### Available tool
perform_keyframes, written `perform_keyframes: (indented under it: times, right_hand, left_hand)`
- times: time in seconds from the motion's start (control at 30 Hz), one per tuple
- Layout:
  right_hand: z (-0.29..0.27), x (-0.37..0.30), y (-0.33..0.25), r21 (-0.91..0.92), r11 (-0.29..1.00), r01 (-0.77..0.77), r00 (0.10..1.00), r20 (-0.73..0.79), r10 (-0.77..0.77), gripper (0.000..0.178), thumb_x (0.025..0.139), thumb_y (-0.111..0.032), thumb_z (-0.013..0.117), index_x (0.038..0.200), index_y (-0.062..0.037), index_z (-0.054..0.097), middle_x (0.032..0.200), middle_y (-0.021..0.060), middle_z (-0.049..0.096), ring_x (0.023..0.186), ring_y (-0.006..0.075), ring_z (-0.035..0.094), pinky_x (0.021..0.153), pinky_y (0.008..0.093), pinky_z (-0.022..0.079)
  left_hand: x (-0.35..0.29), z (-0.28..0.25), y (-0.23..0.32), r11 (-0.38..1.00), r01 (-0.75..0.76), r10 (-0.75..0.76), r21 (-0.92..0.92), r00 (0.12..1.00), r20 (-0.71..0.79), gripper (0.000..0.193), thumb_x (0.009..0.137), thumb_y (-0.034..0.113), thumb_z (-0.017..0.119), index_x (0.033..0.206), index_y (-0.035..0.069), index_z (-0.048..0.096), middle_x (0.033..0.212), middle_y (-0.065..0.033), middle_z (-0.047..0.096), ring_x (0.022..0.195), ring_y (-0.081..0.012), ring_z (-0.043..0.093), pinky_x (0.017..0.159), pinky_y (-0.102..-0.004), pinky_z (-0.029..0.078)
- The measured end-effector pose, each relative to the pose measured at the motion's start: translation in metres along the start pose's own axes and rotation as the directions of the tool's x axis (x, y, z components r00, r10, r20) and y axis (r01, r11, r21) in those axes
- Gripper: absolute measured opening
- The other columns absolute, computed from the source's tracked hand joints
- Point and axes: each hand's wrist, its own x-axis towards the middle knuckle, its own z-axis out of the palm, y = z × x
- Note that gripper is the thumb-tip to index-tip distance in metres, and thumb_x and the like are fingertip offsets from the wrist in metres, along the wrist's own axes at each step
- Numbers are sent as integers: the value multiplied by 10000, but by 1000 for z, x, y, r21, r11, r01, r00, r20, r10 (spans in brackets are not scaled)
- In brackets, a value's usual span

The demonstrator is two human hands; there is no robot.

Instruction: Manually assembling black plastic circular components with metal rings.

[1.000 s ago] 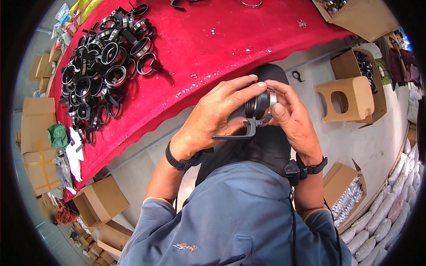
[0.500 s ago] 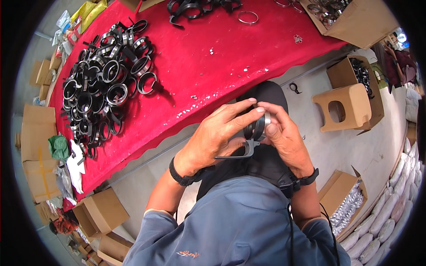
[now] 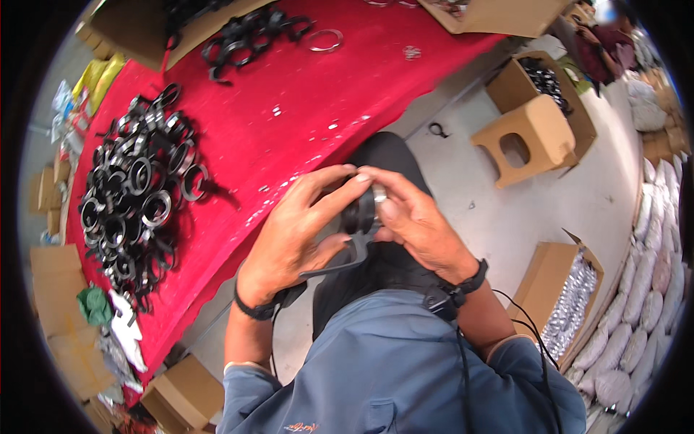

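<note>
Above my lap, both hands grip a black ring (image 3: 367,211) with a handle-like arm. My left hand (image 3: 289,228) wraps its far side, with the thumb near the base of the arm. A silver metal band (image 3: 379,194) sits against the ring on the right, where my right hand (image 3: 419,228) pinches it between thumb and fingers. The fingertips of both hands meet over the top and partly cover the parts. On the red-covered table (image 3: 253,137), a big heap of similar black rings with silver bands (image 3: 137,188) lies to the left.
More black rings (image 3: 249,40) and a loose silver band (image 3: 325,40) lie farther back. Cardboard boxes hold black parts (image 3: 181,32) and silvery pieces (image 3: 571,300). A tan plastic stool (image 3: 528,137) stands to the right, beside stacked white wrapped bundles (image 3: 632,318).
The head view has turned, so table and boxes appear shifted left, and a box of black parts shows more at the upper left. Both hands still hold the ring and band.
</note>
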Motion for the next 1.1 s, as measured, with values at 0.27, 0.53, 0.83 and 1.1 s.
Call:
perform_keyframes:
  times: [0.27,0.53,0.83,1.1]
  right_hand:
    - [-4,-8,1,-78,994,75,997,16,-74,835,1010,-466,774,1635,-51,408,1332,50,607,1115,109,648,891,253,576]
    - [1,-11,6,-79,995,53,998,40,-50,798,1014,-475,760,1604,-38,448,1483,120,588,1281,180,615,956,323,601]
    - [13,7,14,-564,651,508,748,-86,-658,571,1176,-444,457,1088,45,738,1113,115,662,887,180,658,766,299,548]
    - [26,19,17,-702,554,446,671,-148,-727,537,1167,-376,518,831,25,639,835,76,608,639,130,547,569,293,430]
  left_hand:
    - [-5,14,11,993,-38,44,115,998,-51,891,672,-123,768,1510,142,627,1464,-190,580,1261,-383,634,1055,-469,569]
    - [-6,2,18,966,-69,60,251,997,45,833,771,-51,798,1550,151,585,1466,-210,581,1260,-395,635,1035,-466,566]
    - [-33,12,-19,934,40,-31,-356,999,31,613,1020,268,734,1547,6,562,1535,-215,606,1322,-397,642,1136,-475,499]
    - [-40,13,-2,837,303,-268,-456,953,141,434,1089,288,651,1369,-43,625,1153,-138,728,1063,-221,708,974,-387,558]
